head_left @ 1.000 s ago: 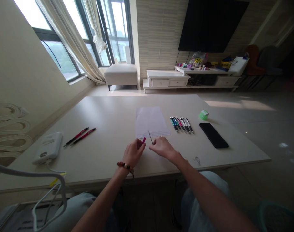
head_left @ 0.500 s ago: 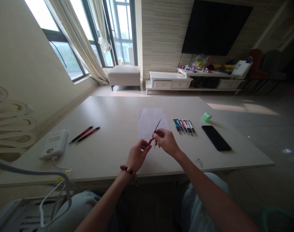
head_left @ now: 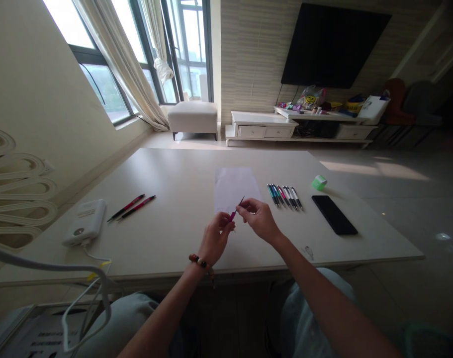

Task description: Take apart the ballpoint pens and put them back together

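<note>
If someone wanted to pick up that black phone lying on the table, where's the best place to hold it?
Probably by its two long edges, coming from above with the right hand. The flat black smartphone lies flat on the pale table, so its thin sides are the parts left free to pinch, and no other object sits against them.
</note>
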The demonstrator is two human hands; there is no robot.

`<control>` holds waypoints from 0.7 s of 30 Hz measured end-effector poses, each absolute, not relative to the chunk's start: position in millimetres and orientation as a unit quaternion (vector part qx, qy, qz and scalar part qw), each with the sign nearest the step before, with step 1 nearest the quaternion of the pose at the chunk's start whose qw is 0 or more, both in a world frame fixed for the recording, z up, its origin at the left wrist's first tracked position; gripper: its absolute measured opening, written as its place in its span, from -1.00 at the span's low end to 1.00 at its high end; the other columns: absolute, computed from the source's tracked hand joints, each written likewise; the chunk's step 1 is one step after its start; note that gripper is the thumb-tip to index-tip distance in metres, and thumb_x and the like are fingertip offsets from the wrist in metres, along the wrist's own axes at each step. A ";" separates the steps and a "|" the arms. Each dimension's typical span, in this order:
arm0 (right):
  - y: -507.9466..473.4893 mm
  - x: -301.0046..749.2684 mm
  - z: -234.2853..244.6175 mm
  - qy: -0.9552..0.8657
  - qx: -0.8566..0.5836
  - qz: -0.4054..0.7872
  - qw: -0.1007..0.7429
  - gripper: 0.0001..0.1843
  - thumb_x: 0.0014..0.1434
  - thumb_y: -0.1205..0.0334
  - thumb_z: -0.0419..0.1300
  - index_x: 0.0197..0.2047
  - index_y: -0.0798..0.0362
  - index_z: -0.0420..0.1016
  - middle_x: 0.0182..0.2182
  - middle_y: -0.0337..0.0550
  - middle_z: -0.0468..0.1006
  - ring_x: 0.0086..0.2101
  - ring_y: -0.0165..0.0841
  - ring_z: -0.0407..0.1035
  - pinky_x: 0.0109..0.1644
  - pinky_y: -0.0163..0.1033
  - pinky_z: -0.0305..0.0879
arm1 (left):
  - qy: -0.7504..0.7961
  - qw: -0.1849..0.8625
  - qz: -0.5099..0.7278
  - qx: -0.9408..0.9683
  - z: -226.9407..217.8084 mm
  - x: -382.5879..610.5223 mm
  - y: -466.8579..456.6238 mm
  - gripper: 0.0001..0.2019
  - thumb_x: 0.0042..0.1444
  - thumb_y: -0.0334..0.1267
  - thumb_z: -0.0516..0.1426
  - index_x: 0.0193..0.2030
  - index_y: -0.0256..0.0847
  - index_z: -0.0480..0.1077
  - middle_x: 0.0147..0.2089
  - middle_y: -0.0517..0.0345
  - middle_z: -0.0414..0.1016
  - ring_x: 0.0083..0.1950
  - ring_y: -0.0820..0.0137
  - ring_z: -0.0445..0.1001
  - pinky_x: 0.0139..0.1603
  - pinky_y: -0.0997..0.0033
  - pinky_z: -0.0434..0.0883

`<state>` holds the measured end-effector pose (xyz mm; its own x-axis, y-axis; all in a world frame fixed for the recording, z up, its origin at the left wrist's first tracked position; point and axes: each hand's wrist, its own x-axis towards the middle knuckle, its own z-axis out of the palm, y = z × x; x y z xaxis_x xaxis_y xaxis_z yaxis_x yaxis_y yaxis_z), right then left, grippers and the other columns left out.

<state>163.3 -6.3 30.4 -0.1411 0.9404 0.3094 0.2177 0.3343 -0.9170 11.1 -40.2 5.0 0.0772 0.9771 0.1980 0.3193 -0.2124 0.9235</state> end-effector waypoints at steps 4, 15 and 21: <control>-9.8 157.7 30.8 -0.659 -0.437 0.370 0.488 -0.75 0.04 0.06 0.19 -0.45 0.09 0.46 -0.50 -0.18 0.49 -0.52 -0.43 0.32 -0.44 -0.34 0.25 | 0.498 0.362 0.449 0.648 7.8 13.1 -42.1 -0.73 0.17 -0.10 -0.02 -0.09 -0.17 0.32 -0.43 0.24 0.36 -0.44 0.49 0.30 -0.39 0.50 0.27; -2.9 152.8 4.4 -0.697 -0.532 0.345 0.335 -0.73 -0.01 0.03 0.24 -0.38 0.09 0.51 -0.48 -0.12 0.54 -0.46 -0.36 0.38 -0.35 -0.28 0.25 | 0.511 0.366 0.538 0.561 12.1 4.0 -33.6 -0.68 0.22 -0.01 -0.13 -0.22 -0.21 0.26 -0.57 0.31 0.08 -0.53 0.51 0.11 -0.50 0.52 0.15; -13.6 123.4 -17.6 -0.774 -0.553 0.238 0.197 -0.74 -0.07 0.08 0.31 -0.35 0.06 0.48 -0.30 -0.02 0.53 -0.35 -0.28 0.41 -0.31 -0.25 0.20 | 0.527 0.351 0.555 0.540 12.3 2.0 -32.9 -0.65 0.19 0.04 -0.11 -0.22 -0.19 0.27 -0.55 0.31 0.09 -0.52 0.51 0.13 -0.49 0.53 0.18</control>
